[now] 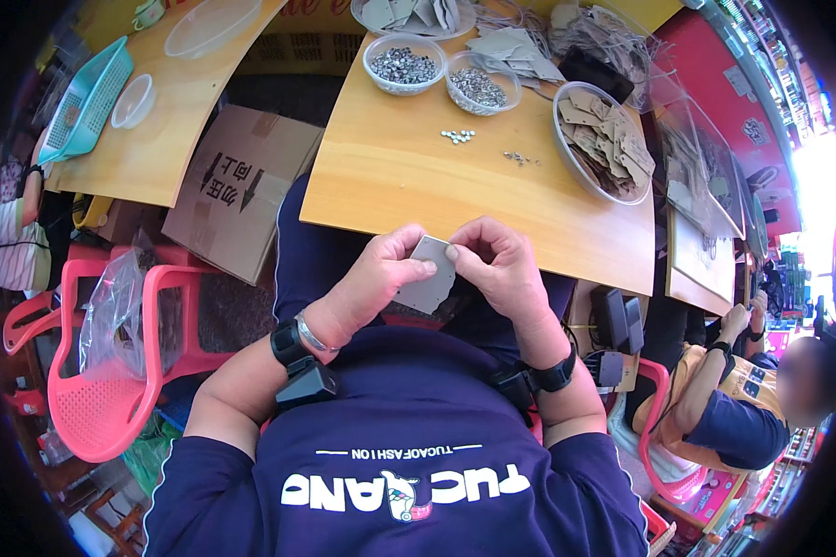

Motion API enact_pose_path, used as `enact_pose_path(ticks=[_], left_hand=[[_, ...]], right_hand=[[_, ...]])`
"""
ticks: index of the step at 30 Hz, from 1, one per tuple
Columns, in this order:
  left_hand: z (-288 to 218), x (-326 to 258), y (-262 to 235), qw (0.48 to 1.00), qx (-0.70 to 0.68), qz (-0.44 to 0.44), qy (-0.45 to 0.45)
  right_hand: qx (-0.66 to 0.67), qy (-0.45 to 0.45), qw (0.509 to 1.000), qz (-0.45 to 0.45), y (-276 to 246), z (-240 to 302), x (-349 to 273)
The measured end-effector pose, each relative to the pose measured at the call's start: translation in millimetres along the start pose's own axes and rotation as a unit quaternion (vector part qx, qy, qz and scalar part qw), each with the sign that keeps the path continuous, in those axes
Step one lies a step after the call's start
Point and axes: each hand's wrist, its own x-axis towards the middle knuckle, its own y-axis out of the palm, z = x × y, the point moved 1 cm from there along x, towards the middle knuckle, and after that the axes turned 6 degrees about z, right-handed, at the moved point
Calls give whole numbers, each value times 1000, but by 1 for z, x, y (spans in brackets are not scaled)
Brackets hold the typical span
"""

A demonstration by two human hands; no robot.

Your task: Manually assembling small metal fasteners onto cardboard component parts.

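Over my lap, just off the table's front edge, I hold a thin flat grey piece (428,288) with a shaped edge and small holes. My left hand (373,278) pinches it between thumb and fingers along its left side. My right hand (503,271) is closed at its upper right corner, thumb and forefinger pressed together; whether a small part is between them is hidden. Beyond my hands on the table (381,176) lie a small group of round silvery parts (457,136) and a few tinier metal bits (518,159).
Two clear bowls (405,89) of small metal parts stand at the back. A larger tub (568,165) at right holds flat beige pieces, with more stacked pieces (520,51) behind. Left are a cardboard box (241,186) and a pink chair (102,399). Another person (724,399) sits at right.
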Motion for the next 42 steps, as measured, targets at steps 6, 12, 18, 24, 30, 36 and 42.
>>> enact_pose_path(ticks=[6, 12, 18, 24, 30, 36, 42], left_hand=[[-1, 3, 9, 996, -74, 33, -45], [-3, 4, 5, 995, -95, 4, -27], [-2, 1, -10, 991, -125, -34, -16], [-1, 1, -15, 990, -134, -43, -12], [-3, -1, -20, 990, -131, -45, -16], [4, -1, -19, 989, -140, -48, -1], [0, -5, -21, 991, -124, -45, -21]], right_hand=[[-72, 11, 997, 38, -10, 8, 7], [5, -18, 997, -75, -32, -7, 18], [-487, -87, 826, -269, -95, -18, 43], [-567, -22, 771, -288, -94, -24, 71], [-560, 11, 769, -308, -91, -27, 78], [-542, 21, 780, -313, -91, -32, 78], [-517, -4, 800, -305, -90, -34, 71]])
